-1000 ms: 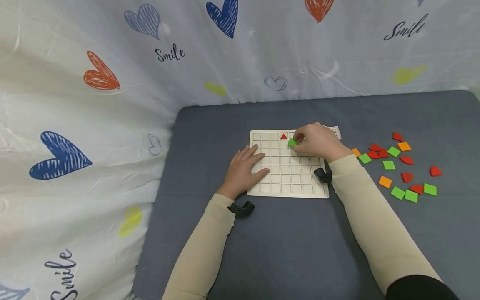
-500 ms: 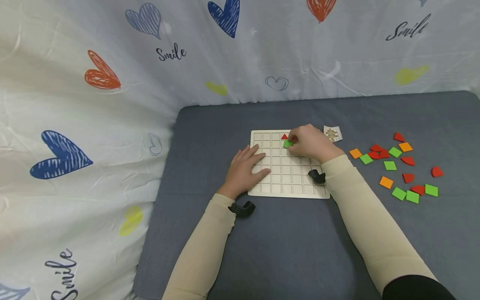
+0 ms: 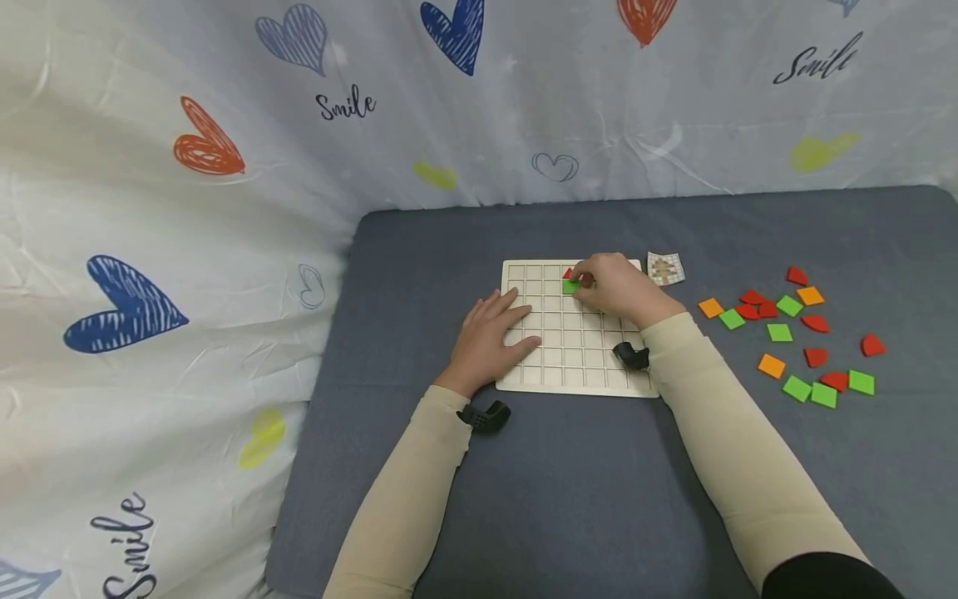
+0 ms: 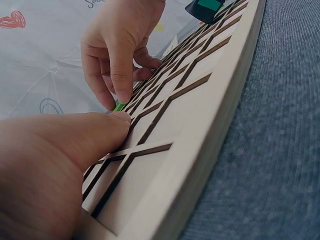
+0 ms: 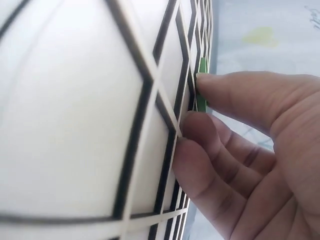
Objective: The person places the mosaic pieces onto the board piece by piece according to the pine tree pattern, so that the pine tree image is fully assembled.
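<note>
A pale wooden board (image 3: 557,353) with a grid of square cells lies on the table. My left hand (image 3: 485,348) rests on its left edge with fingers spread; its thumb (image 4: 102,132) shows close up in the left wrist view. Near the board's far side, my right hand (image 3: 617,287) pinches a green square tile (image 3: 570,287) at a cell in the second row. Its thumb lies on the tile (image 5: 202,100) in the right wrist view. Just beyond the tile, a red triangle tile (image 3: 568,272) sits in the far row, partly covered by the right fingers.
Loose tiles lie scattered on the grey table (image 3: 584,499) to the right: several green squares (image 3: 779,333), several red pieces (image 3: 816,357) and orange squares (image 3: 772,365). A small patterned card (image 3: 665,269) lies past the board's far right corner. A printed curtain (image 3: 486,125) hangs behind.
My right hand has moved slightly left with the green tile, which now sits just below the red triangle. The patterned card has come into fuller view. The left hand stays put.
</note>
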Tool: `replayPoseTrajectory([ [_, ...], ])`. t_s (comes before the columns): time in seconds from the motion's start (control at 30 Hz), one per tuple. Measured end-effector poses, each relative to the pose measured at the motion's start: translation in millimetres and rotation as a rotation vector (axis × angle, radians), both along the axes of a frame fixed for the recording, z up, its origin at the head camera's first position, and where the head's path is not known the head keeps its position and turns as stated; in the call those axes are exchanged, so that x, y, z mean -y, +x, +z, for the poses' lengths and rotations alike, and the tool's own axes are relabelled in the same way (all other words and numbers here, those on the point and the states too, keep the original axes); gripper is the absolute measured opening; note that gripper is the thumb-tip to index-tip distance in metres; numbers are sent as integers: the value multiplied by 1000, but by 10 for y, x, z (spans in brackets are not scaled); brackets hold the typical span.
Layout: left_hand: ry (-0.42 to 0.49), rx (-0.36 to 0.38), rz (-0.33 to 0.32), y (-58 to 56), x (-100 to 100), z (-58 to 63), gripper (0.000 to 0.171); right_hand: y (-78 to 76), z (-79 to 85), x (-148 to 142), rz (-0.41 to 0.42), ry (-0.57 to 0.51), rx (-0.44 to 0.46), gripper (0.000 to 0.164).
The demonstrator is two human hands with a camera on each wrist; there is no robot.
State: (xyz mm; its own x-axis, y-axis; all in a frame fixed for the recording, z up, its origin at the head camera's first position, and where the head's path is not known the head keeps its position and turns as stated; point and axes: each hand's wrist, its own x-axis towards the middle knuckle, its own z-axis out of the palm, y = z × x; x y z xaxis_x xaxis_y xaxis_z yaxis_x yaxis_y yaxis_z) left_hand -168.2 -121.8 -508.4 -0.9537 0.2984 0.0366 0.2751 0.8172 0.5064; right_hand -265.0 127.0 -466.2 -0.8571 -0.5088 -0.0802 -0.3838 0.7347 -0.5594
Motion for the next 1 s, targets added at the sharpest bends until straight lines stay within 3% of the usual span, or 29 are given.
replayPoseTrajectory([
  [0.4, -1, -4, -4, -10, 1, -7, 60, 32, -37, -6, -25, -43, 57, 28],
  [1.0, 10, 0, 1, -12, -16, -16, 60, 133, -48, -109, -89, -63, 59, 37],
])
